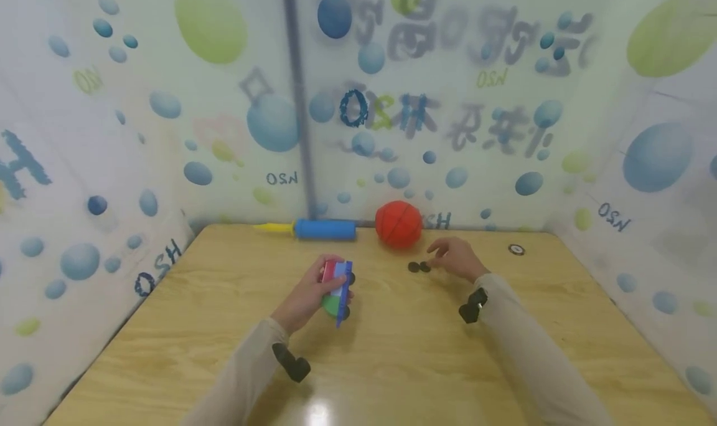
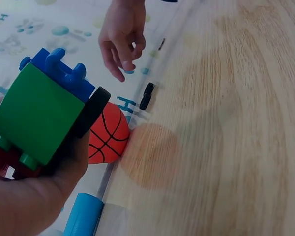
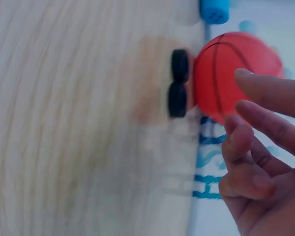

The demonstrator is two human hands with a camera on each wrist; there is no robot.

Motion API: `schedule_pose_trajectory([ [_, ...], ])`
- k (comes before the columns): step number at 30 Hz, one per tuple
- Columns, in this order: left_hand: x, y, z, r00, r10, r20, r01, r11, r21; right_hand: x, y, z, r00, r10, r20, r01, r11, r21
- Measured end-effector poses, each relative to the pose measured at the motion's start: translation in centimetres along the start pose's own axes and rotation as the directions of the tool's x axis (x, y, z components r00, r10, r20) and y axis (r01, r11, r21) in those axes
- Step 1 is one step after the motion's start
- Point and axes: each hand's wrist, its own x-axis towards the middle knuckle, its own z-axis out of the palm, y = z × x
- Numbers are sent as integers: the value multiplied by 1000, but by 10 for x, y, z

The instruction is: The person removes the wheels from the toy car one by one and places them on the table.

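Note:
My left hand (image 1: 307, 296) grips a toy block car (image 1: 337, 286) a little above the table; it is built of green, blue and red blocks (image 2: 39, 115) with a black wheel (image 2: 91, 112) on its side. My right hand (image 1: 452, 256) hovers with relaxed, slightly bent fingers (image 3: 258, 135) and holds nothing. Just left of its fingertips two loose black wheels (image 1: 419, 266) lie on the wooden table (image 1: 392, 364); the right wrist view shows these wheels (image 3: 178, 83) side by side.
An orange basketball-patterned ball (image 1: 398, 224) rests at the table's far edge, close behind the loose wheels. A blue hand pump (image 1: 325, 229) with a yellow handle lies left of it along the back wall. A small black ring (image 1: 516, 249) sits at the far right.

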Motion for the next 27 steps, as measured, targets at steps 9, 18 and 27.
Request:
schedule_pose_trajectory([
  [9,6,0,1,999,-25,-49,22,999,-49,-11,-38,5,993,-116,33,110,984,140],
  [18,8,5,9,996,-9,-87,0,995,-103,-24,-65,16,975,-209,78,184,951,248],
  [27,11,6,12,997,-14,-72,-2,977,-213,-33,-89,29,946,-301,120,258,924,283],
])
